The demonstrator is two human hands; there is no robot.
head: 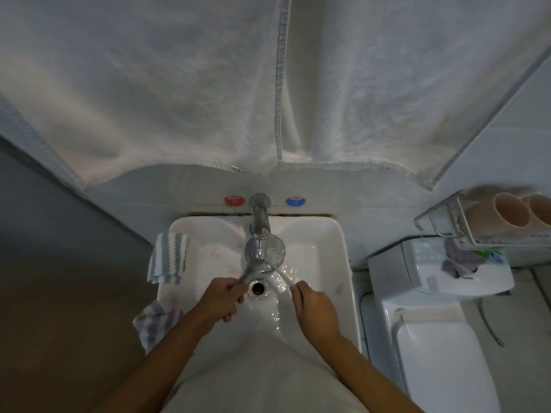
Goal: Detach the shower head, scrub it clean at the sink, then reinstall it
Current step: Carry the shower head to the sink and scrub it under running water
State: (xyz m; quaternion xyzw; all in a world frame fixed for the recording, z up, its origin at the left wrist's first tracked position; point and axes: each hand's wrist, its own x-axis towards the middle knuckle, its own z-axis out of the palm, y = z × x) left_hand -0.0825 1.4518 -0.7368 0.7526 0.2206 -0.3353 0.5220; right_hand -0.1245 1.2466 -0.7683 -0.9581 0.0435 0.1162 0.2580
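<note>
The chrome shower head point(272, 248) lies over the white sink point(334, 263), its round face under the tap point(260, 225). My left hand point(222, 299) grips its handle just left of the drain point(258, 288). My right hand point(310, 302) pinches a thin white brush point(283, 274), blurred, whose far end touches the lower edge of the shower head's face. Water glistens on the basin between my hands.
A blue-striped cloth point(169, 257) hangs over the sink's left rim, a purple-striped one point(155, 320) below it. White towels point(179, 84) hang above. Red point(234, 200) and blue point(295, 201) knobs flank the tap. At right stand a toilet point(438, 353) and a wire rack with pink cups point(507, 214).
</note>
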